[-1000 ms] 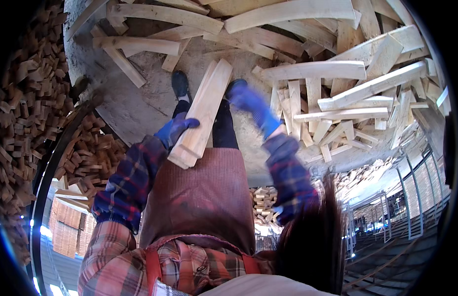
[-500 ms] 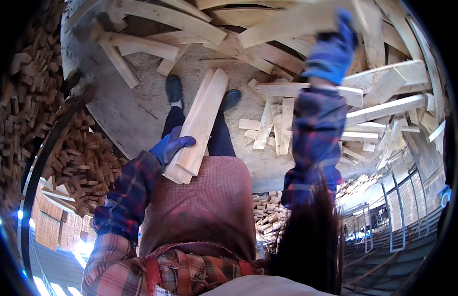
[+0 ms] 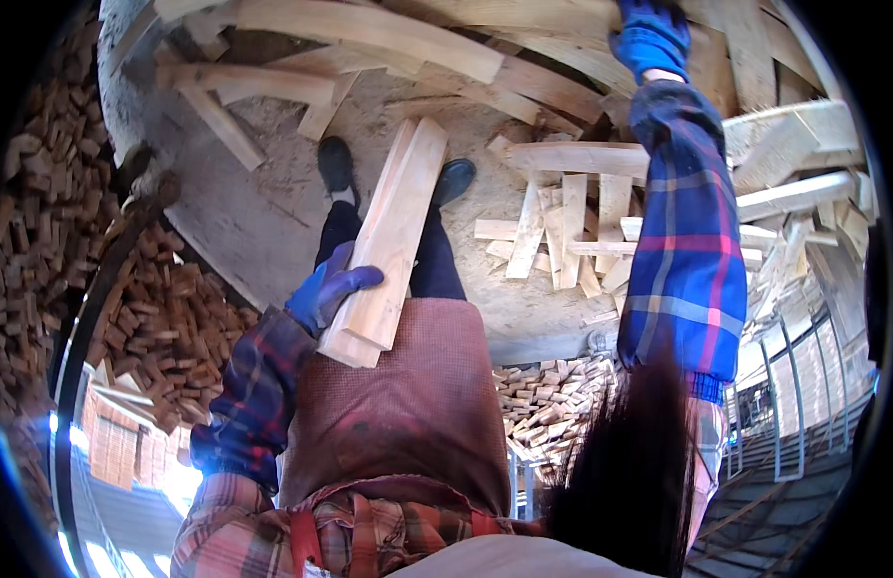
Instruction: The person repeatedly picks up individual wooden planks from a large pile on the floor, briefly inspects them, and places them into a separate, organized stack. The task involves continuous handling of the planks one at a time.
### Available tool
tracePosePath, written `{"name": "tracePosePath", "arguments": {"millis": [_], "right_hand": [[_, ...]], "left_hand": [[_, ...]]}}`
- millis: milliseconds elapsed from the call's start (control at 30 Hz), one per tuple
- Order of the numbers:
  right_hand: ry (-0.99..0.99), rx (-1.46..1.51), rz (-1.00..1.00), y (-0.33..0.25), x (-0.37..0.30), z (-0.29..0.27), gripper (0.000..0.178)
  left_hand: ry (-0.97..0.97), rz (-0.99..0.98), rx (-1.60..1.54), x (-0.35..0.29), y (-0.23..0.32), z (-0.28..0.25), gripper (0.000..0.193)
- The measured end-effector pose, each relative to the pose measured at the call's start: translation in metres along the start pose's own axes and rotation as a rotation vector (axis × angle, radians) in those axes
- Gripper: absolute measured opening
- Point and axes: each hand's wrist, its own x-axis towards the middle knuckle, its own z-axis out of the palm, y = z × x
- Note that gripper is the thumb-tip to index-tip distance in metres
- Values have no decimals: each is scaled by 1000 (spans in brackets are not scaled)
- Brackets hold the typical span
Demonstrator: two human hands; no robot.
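Note:
My left hand (image 3: 336,287), in a blue and purple glove, grips a small stack of pale wooden boards (image 3: 393,231). The boards lie lengthwise over my lap, their near ends on the reddish-brown apron (image 3: 398,405) and their far ends between my shoes. My right arm is stretched far forward. At the top edge of the view, my right hand (image 3: 653,40) in a blue glove is at the heap of long boards (image 3: 552,21). The fingertips are partly cut off there, so whether they close on a board is unclear.
Loose boards (image 3: 369,34) lie across the far floor. Short offcuts (image 3: 571,226) are scattered right of my legs, beside a longer board (image 3: 581,157). A large heap of short wood pieces (image 3: 162,318) lies at the left, beyond a dark curved edge. Metal frames (image 3: 778,405) stand at the lower right.
My right hand has moved farther forward, to the top edge of the view. The left hand and its boards stay nearly in place.

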Motion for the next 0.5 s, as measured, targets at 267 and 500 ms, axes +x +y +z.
{"name": "tracePosePath", "arguments": {"millis": [267, 500], "right_hand": [[-873, 837, 491, -58, -121, -121, 42], [-911, 1790, 1696, -204, -167, -294, 64]], "left_hand": [[27, 41, 121, 13, -27, -19, 51], [-51, -60, 23, 19, -36, -23, 53]]}}
